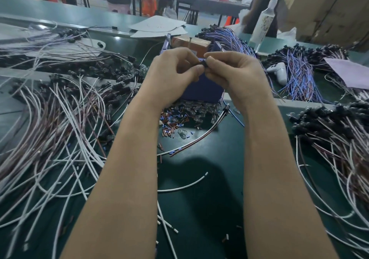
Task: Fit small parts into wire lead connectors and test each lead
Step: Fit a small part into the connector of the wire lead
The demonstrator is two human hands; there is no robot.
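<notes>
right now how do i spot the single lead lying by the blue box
Find the blue box in the middle. At its near right corner a black connector lies on the green mat. Its white and red wires curve left alone, outside every heap.

Small black connector [202, 62], pinched between left hand [175, 72] and right hand [233, 72] above the box [203, 90]. Red and blue parts [173, 118] scattered just before the box. White-and-red lead [199, 136] lying curved, nearer than the box.
</notes>
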